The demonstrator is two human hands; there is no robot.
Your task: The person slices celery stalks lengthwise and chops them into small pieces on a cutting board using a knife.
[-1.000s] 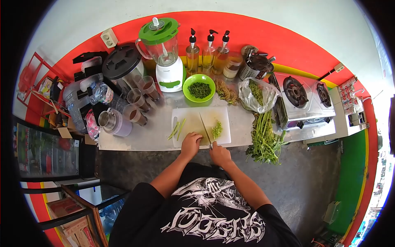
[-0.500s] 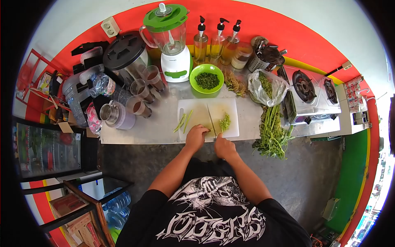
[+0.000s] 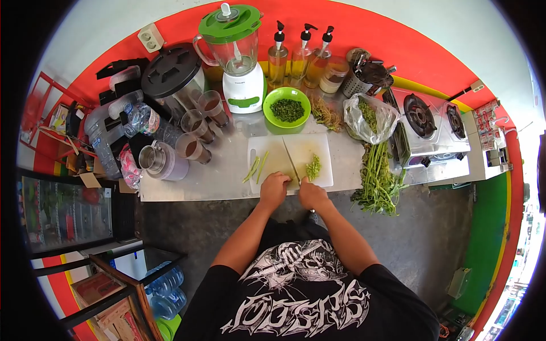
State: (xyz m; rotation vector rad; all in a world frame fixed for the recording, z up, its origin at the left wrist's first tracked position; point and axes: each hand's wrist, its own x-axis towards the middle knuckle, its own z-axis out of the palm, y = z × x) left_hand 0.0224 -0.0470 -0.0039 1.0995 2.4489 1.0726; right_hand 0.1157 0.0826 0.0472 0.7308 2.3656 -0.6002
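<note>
My right hand (image 3: 312, 195) is closed round the handle of a kitchen knife (image 3: 292, 159), whose blade points away from me across the white cutting board (image 3: 267, 142). Just left of the blade, my left hand (image 3: 275, 190) lies low on the board with its fingers pressed together; what they pinch is hidden. To the right of the knife is a small pile of chopped green stalks (image 3: 313, 166). A few uncut green stalks (image 3: 257, 167) rest near the board's left side. Behind the board stands a green bowl (image 3: 269, 117) of chopped dark leaves.
A bundle of leafy stalks (image 3: 377, 179) hangs over the table's front edge, beside a plastic bag (image 3: 380, 126) of greens. Further right is a gas stove (image 3: 430, 149). A blender (image 3: 241, 85), pump bottles (image 3: 300, 62) and cups of brown drink (image 3: 193, 149) stand behind and left.
The knife blade has swung slightly, its tip now further left and away from me. Both hands stay close together at the board's near edge. The view has shifted a little.
</note>
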